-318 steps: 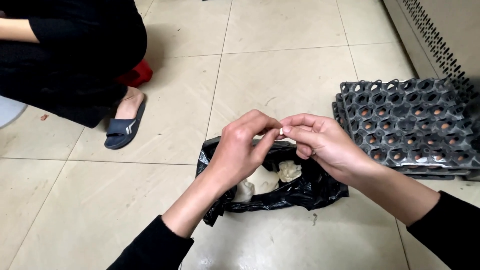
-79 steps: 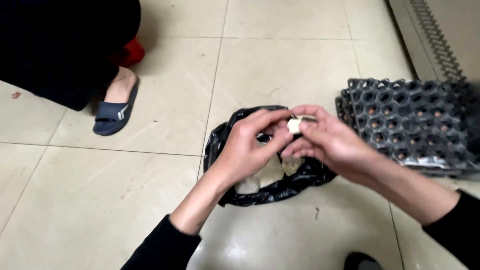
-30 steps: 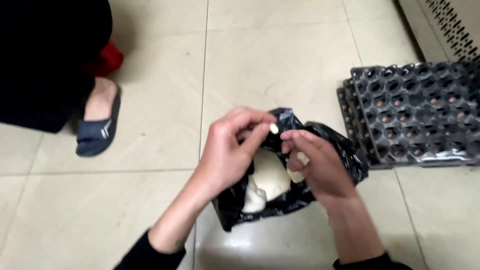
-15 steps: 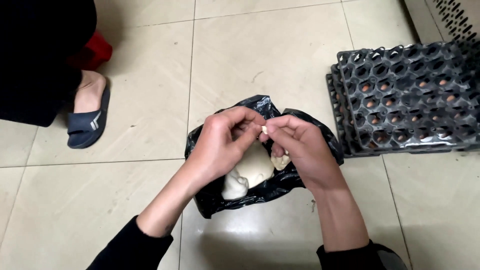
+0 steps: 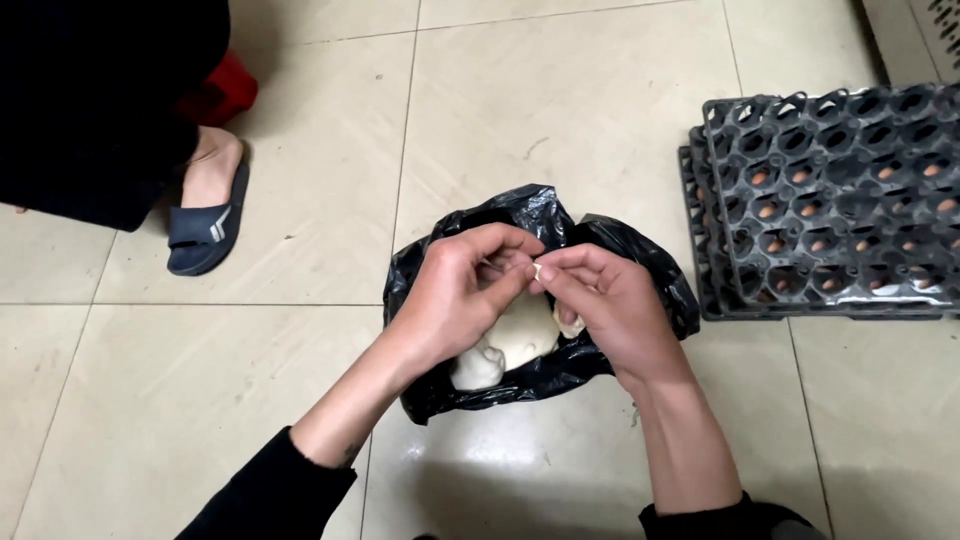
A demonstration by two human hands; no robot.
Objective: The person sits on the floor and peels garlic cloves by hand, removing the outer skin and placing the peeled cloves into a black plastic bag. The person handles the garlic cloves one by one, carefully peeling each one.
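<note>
Both hands are meeting right over an open black plastic bag (image 5: 610, 262) that sits on the tiled floor (image 5: 560, 110). The left hand (image 5: 455, 295) and right hand (image 5: 610, 300) are pinched together on a tiny pale item (image 5: 537, 270), fingertips touching at about the middle of the frame. It's mostly hidden between the fingers, so honestly can't say what it is, just small and whitish. Both hands are closed on it, thumb and forefinger style.

Inside the bag, under the hands, there's a heap of white lumpy stuff (image 5: 505, 345). The hands cover most of it, only the part toward 6 o'clock shows, so hard to make out what it is.

Around it: at 3 o'clock from the bag, well apart from the hands, a stack of dark egg trays (image 5: 830, 210) with brownish eggs down in the cups. The stack runs off the right edge, so no idea how wide it goes. Up at 10 o'clock another person in dark clothing is crouched, mostly cut off, with one foot in a dark blue slipper (image 5: 205, 225) and something red (image 5: 220, 90) just behind it, half hidden. At 1 o'clock a corner of some metal grille, barely in frame.
</note>
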